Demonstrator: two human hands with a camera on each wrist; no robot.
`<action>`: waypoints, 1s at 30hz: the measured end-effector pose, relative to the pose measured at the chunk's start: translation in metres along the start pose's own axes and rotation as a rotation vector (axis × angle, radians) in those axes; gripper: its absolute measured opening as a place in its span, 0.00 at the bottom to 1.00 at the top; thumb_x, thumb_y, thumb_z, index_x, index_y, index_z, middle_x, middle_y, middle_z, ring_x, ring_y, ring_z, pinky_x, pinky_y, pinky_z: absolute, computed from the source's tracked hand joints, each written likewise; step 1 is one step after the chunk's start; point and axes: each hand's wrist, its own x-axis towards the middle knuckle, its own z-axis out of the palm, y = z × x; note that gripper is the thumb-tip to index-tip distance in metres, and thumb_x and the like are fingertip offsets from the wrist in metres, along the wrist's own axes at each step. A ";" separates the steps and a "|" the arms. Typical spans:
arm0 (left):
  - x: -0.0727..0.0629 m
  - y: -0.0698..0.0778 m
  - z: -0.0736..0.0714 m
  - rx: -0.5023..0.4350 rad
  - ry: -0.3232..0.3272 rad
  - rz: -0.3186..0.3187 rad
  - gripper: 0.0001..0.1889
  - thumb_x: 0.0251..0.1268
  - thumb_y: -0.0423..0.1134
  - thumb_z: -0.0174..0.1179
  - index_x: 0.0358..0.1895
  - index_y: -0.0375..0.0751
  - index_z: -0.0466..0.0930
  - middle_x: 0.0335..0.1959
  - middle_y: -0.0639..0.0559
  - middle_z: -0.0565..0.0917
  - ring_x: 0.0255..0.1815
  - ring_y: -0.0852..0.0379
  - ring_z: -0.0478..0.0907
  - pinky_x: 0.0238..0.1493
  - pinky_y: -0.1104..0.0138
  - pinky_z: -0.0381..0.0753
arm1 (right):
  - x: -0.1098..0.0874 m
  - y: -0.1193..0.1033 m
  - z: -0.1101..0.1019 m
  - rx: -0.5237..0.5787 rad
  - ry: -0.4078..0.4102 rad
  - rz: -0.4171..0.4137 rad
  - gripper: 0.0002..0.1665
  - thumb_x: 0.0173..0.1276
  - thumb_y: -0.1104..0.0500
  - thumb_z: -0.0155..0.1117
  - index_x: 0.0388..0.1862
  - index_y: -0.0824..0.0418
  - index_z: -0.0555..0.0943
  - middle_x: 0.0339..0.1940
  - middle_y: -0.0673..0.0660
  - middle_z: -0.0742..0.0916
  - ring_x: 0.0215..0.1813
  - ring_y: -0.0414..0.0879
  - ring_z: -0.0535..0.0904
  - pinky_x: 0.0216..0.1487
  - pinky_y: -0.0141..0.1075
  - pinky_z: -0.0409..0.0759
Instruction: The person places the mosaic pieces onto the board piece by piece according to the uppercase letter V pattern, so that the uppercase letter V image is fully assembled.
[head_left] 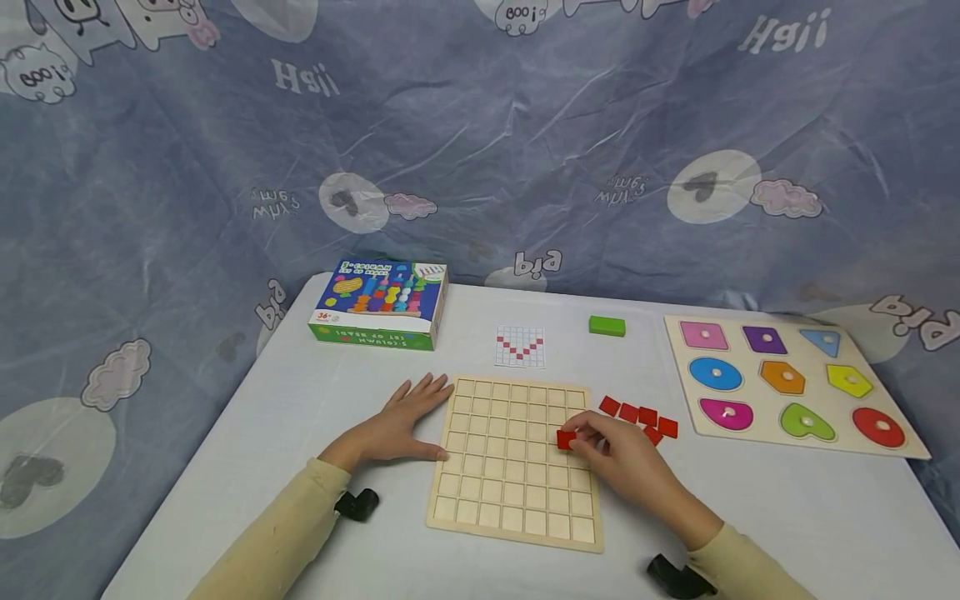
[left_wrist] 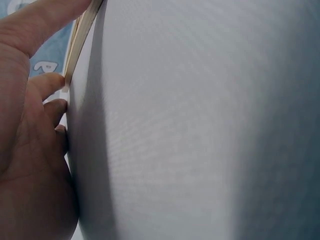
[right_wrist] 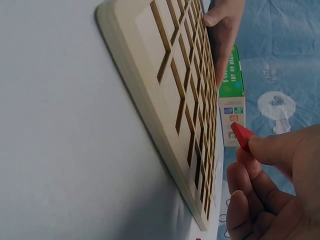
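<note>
A wooden grid board (head_left: 515, 537) with square recesses lies on the white table. My left hand (head_left: 401, 422) rests beside it with fingers spread, thumb and forefinger at the board's left edge, as the left wrist view also shows. Over the right part of the board, my right hand (head_left: 622, 457) pinches a red square tile (head_left: 566, 439) between thumb and fingers. In the right wrist view the tile (right_wrist: 242, 136) is held above the board's surface. Several more red tiles (head_left: 628, 412) lie loose by the board's right edge, some partly hidden behind the right hand.
Behind the board lies a small card (head_left: 521, 347) with a red V pattern on a grid. A bead-set box (head_left: 375, 304) sits at the back left, a green block (head_left: 607, 326) at the back. To the right is a shape puzzle board (head_left: 798, 387) with knobbed pieces.
</note>
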 end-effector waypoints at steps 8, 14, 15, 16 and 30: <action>0.000 -0.002 0.000 -0.004 0.001 0.007 0.59 0.53 0.68 0.71 0.83 0.51 0.49 0.84 0.53 0.45 0.84 0.51 0.34 0.82 0.50 0.29 | 0.000 -0.014 0.009 0.015 -0.042 0.021 0.12 0.66 0.60 0.74 0.43 0.43 0.86 0.29 0.37 0.81 0.32 0.36 0.74 0.33 0.29 0.77; 0.001 -0.002 0.000 -0.003 -0.001 0.006 0.59 0.52 0.69 0.71 0.83 0.52 0.49 0.84 0.54 0.44 0.84 0.52 0.33 0.82 0.50 0.29 | -0.002 -0.020 0.018 0.062 -0.077 -0.004 0.13 0.66 0.61 0.74 0.42 0.42 0.86 0.28 0.37 0.81 0.30 0.35 0.75 0.31 0.28 0.77; 0.001 -0.002 0.000 -0.002 -0.001 0.005 0.59 0.52 0.69 0.70 0.83 0.52 0.49 0.84 0.54 0.44 0.84 0.52 0.33 0.82 0.50 0.29 | -0.003 -0.021 0.019 0.061 -0.081 -0.011 0.13 0.66 0.61 0.74 0.42 0.42 0.86 0.28 0.37 0.81 0.31 0.35 0.75 0.32 0.28 0.77; 0.001 -0.002 0.001 -0.004 -0.001 0.006 0.59 0.53 0.69 0.71 0.83 0.52 0.49 0.84 0.54 0.44 0.84 0.52 0.33 0.82 0.50 0.29 | -0.003 -0.022 0.020 0.065 -0.085 -0.020 0.13 0.66 0.61 0.74 0.42 0.42 0.86 0.28 0.37 0.81 0.31 0.34 0.75 0.32 0.28 0.78; 0.000 -0.001 0.000 -0.005 -0.002 0.000 0.59 0.53 0.68 0.71 0.84 0.52 0.48 0.85 0.53 0.44 0.84 0.51 0.33 0.82 0.50 0.29 | -0.010 -0.033 0.037 0.122 -0.170 -0.078 0.12 0.67 0.64 0.70 0.41 0.46 0.86 0.26 0.38 0.80 0.29 0.34 0.75 0.30 0.27 0.78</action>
